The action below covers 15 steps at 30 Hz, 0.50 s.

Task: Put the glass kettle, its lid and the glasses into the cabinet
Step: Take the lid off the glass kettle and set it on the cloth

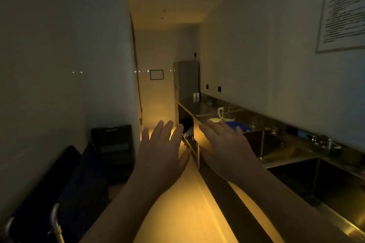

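Along the right wall runs a dim steel tabletop (197,105). Both arms stretch forward, left hand (161,152) and right hand (227,148) palm-down, each grip apart with straight fingers, holding nothing. The glass kettle (227,113) stands on the tabletop beyond the right hand, a glass (253,121) near it.

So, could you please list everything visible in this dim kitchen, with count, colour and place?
clear glass kettle with white handle: one, clear, on long steel counter
clear drinking glasses: two, clear, counter, either side of kettle
pale round disc, maybe the lid: one, yellowish, before kettle
flat blue mat: one, blue, beside sink
small white containers: two, white, counter's far end
steel sink basins: two, steel, right
tall grey fridge: one, grey, room's end
framed white notice: one, white, right wall
left hand: one, open, stretched forward
right hand: one, open, stretched forward
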Available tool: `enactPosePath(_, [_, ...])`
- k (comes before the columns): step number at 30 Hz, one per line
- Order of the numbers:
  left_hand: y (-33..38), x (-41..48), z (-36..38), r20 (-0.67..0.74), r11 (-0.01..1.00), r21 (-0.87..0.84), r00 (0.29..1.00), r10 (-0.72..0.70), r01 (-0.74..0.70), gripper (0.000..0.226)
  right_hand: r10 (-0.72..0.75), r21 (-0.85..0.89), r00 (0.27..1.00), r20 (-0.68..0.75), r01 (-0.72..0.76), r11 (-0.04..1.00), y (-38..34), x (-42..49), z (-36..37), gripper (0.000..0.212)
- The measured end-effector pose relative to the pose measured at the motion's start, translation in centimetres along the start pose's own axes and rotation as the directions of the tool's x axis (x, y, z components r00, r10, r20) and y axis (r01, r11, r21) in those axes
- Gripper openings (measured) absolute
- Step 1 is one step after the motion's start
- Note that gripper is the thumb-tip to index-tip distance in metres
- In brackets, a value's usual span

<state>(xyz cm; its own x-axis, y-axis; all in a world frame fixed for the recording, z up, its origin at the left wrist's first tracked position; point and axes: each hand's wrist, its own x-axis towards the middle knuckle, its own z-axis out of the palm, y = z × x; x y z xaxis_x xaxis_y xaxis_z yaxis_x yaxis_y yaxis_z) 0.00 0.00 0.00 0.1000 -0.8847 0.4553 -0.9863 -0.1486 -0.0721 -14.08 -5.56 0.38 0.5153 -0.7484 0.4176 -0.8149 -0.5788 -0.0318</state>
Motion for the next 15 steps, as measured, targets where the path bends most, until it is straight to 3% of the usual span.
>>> enactPosePath(9, [1.4, 10.0, 5.4, -0.113, 0.999, -0.002, 0.993, 0.040, -0.040, 0.062, -0.022, -0.031, 0.999, -0.033, 0.021, 0.999, 6.0, 8.0, 3.3, 0.059])
enactPosePath(15, [3.8, 18.2, 9.3, -0.111, 0.997, -0.064, 0.994, 0.024, -0.032, 0.060, -0.013, -0.051, 0.999, -0.033, 0.011, 0.999, 12.0, 14.2, 5.7, 0.059])
